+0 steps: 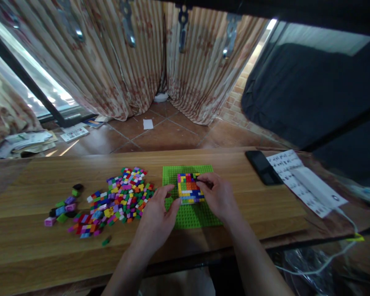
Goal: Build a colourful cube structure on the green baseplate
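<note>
A green baseplate (188, 218) lies on the wooden table (37, 246) in front of me. On it stands a square block of small bricks (188, 188) in several colours. My right hand (217, 196) is over the block's right side, its fingertips pinched together at the block's top right corner; what they hold is too small to name. My left hand (158, 214) rests on the baseplate's left edge, fingers curled, its fingertips touching the block's lower left corner.
A heap of loose small bricks (117, 201) spreads left of the baseplate, with a few larger ones (63, 207) further left. A black phone (263, 166) and a printed paper (302, 181) lie at the right. A white cable (342, 255) hangs off the table's right edge.
</note>
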Demonstrator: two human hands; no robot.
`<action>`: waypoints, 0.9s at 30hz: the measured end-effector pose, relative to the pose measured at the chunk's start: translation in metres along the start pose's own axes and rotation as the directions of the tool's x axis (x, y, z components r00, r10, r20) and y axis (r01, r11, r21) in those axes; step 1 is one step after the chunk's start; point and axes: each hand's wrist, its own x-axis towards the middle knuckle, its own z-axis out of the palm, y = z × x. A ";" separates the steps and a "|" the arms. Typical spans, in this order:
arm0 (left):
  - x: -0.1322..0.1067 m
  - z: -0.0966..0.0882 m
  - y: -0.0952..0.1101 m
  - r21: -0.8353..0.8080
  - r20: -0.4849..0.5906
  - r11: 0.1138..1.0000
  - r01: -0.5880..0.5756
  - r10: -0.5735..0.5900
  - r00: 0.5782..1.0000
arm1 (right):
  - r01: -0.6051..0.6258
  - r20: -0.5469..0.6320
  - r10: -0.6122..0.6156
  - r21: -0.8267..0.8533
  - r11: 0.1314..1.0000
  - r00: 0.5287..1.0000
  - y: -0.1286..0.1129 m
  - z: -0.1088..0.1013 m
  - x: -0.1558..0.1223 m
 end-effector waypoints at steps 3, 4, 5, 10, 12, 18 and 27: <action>-0.001 0.001 -0.001 0.032 0.017 0.999 -0.011 0.011 1.000 | -0.013 -0.006 0.013 0.022 1.000 1.000 -0.001 0.001 0.002; -0.001 0.001 -0.001 0.041 0.020 0.999 -0.013 0.013 1.000 | -0.014 -0.008 0.015 0.033 0.999 1.000 -0.002 0.001 0.002; -0.002 0.002 -0.001 0.050 0.021 0.999 -0.016 0.015 1.000 | -0.015 -0.012 0.015 0.039 0.999 1.000 -0.002 0.001 0.002; -0.003 0.004 -0.002 0.082 0.015 0.996 -0.034 0.033 0.999 | -0.008 -0.032 0.008 0.015 1.000 0.999 -0.003 0.000 0.002; -0.003 0.004 -0.002 0.088 0.018 0.995 -0.040 0.039 0.999 | -0.009 -0.041 0.009 0.001 1.000 0.999 -0.004 0.000 0.002; -0.003 0.002 0.001 0.091 0.022 0.994 -0.056 0.054 0.998 | -0.034 -0.060 0.034 0.006 0.999 0.998 -0.008 -0.002 0.003; -0.004 0.002 0.003 0.089 0.023 0.994 -0.061 0.059 0.998 | -0.113 -0.119 0.123 0.086 0.990 0.985 -0.006 0.004 0.007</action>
